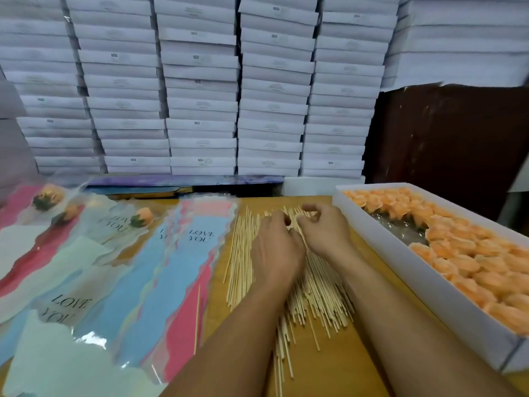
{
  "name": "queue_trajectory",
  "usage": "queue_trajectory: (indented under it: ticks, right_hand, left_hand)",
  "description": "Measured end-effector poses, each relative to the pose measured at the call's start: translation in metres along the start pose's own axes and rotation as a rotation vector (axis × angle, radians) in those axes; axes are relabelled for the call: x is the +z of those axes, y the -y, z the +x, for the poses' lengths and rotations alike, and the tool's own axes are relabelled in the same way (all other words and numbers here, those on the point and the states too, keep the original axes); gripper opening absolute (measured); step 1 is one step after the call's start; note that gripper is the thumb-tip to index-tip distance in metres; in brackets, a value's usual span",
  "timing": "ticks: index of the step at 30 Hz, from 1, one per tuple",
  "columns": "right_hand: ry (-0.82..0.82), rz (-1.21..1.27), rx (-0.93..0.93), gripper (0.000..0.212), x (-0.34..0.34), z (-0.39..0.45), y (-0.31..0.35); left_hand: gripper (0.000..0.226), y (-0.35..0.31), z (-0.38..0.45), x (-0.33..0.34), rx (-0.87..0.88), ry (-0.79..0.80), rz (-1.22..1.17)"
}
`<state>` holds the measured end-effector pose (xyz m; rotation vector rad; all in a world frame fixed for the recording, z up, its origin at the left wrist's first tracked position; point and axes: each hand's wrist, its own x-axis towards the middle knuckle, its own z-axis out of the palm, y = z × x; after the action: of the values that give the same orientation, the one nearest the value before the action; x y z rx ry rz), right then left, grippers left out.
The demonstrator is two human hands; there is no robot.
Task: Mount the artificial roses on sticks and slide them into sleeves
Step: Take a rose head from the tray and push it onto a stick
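Under both wrists lies the pile of sticks, thin, light and stiff (likely to roll), best pinched near one end. The left hand and right hand curl over its far ends; whether either holds one, I cannot tell. Right of the right hand, soft roses fill a tray; sleeves lie left of the left hand.

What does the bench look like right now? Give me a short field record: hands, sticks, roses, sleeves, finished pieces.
left hand: over the stick pile, fingers curled; grip on a stick cannot be told
right hand: over the stick pile, fingers curled, same doubt
thin pale wooden sticks: loose pile on the tan table
orange artificial roses: in the long white tray, right side
pink-and-blue "LOVE YOU" sleeves: fanned out, left side
sleeved roses: three, far left
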<state>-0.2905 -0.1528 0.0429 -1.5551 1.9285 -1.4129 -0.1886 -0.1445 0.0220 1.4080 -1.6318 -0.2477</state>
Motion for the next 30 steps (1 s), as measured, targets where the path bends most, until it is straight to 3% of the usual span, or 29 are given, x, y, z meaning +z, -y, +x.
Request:
queue_trajectory:
  ticks: [5,9,13,16,19,24,27,30]
  right_hand:
    - [-0.064,-0.197,0.05,0.037,-0.038,0.032,-0.001]
    - [-0.078,-0.668,0.195,0.013,-0.096,0.059,-0.013]
    - [0.066,-1.085,0.319,0.034,-0.145,0.071,-0.034]
    - [0.333,-1.139,0.411,0.047,-0.164,0.076,-0.045]
    - [0.424,-1.167,0.44,0.044,-0.17,0.076,-0.05]
    - [0.433,-1.401,0.346,0.034,-0.166,0.074,-0.058]
    - [0.342,-1.505,0.299,0.013,-0.168,0.074,-0.067]
    - [0.282,-1.553,0.27,0.007,-0.172,0.075,-0.072]
  left_hand:
    - [0.019,-0.01,-0.009,0.007,0.103,-0.003,0.062]
    - [0.017,-0.012,-0.014,0.007,0.144,0.012,0.069]
    - [0.018,-0.01,-0.01,0.006,0.137,0.001,0.034]
    - [0.017,-0.007,-0.009,0.007,0.123,0.007,0.034]
    - [0.017,-0.004,-0.01,0.008,0.113,0.024,0.047]
    - [0.017,-0.002,-0.008,0.007,0.099,0.024,0.038]
    - [0.016,-0.003,-0.008,0.007,0.1,0.025,0.043]
    - [0.016,-0.003,-0.008,0.007,0.099,0.032,0.045]
